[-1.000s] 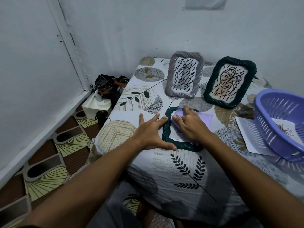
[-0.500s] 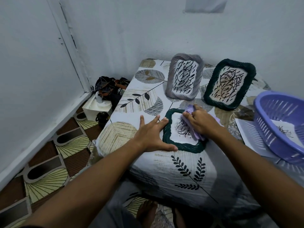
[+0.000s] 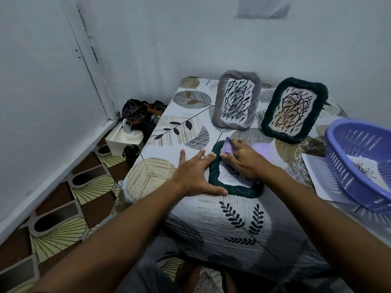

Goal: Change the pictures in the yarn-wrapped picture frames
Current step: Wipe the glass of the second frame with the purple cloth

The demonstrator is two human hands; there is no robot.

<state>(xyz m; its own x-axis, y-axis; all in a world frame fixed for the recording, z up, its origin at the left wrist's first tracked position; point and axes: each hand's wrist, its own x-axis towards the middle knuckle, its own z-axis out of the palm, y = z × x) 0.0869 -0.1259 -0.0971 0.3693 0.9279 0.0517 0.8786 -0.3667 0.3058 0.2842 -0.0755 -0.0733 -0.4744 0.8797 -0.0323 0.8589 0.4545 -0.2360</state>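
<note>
The dark green yarn-wrapped frame (image 3: 232,188) lay flat at the near edge of the table, face up, with a scribbled picture (image 3: 229,177) partly visible in its opening. The left hand (image 3: 195,174) rested on the cloth at the frame's 9 o'clock side, fingers spread and straight, fingertips touching the left rim and thumb along the near rim; this placement probably braced the frame against sliding. The right hand (image 3: 243,160) pressed a lilac cloth (image 3: 261,150) onto the frame's opening, fingers bent over the bunched fabric. Whether the cloth was gripped or only pressed could not be determined. The step in hand appeared to be wiping the frame's face.

At 12 o'clock from the flat frame, a grey yarn-wrapped frame (image 3: 237,100) stood tilted back, holding a picture of black dashes. At 1 o'clock a second dark green frame (image 3: 294,108) stood likewise, apparently finished. At 3 o'clock a lilac plastic basket (image 3: 359,166) held a loose drawing and sat on a white sheet (image 3: 317,178).

The table (image 3: 232,218) carried a leaf-printed cover. White walls (image 3: 42,102) met in a corner at 10 o'clock, where a white box (image 3: 124,138) and dark bags (image 3: 137,111) sat on a patterned floor (image 3: 63,225).
</note>
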